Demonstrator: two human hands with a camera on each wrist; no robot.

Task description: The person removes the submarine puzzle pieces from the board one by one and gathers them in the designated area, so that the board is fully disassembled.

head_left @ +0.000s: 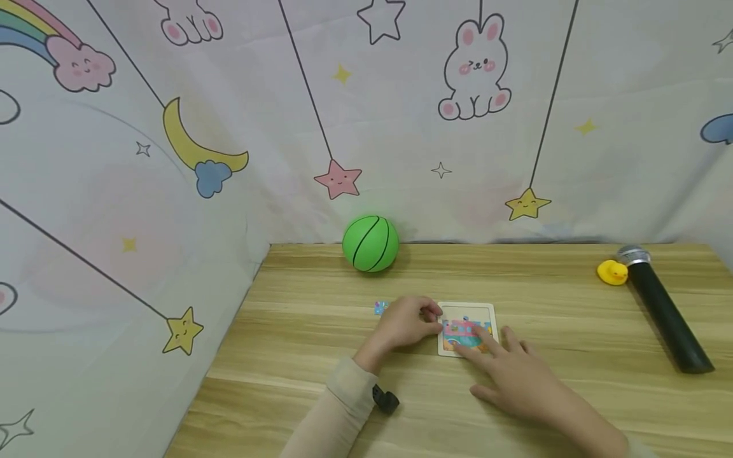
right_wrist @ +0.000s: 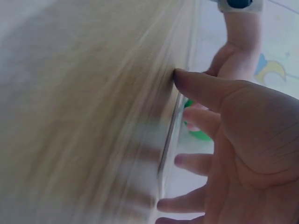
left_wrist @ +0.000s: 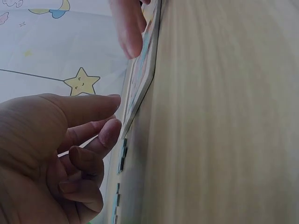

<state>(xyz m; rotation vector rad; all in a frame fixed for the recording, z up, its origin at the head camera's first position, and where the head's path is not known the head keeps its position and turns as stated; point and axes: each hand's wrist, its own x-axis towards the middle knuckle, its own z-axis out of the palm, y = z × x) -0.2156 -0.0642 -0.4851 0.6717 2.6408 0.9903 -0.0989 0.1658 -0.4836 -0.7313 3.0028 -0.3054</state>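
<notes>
A small jigsaw puzzle in a pale square tray (head_left: 466,310) lies on the table, with colourful pieces filling its lower part. My left hand (head_left: 405,323) is at the tray's left edge, thumb and forefinger tips close together. In the left wrist view, no piece shows between those fingertips, and the other fingers of the left hand (left_wrist: 60,144) curl loosely. Over the tray's lower right, my right hand (head_left: 518,375) spreads its fingers, fingertips at the pieces. A loose blue puzzle piece (head_left: 380,308) lies left of the tray, partly hidden behind the left hand.
A green ball (head_left: 371,244) stands at the back of the wooden table (head_left: 298,343), against the patterned cloth (head_left: 401,127). At the right lie a yellow rubber duck (head_left: 612,272) and a black microphone (head_left: 667,315). A black strap device (head_left: 385,399) sits on the left wrist.
</notes>
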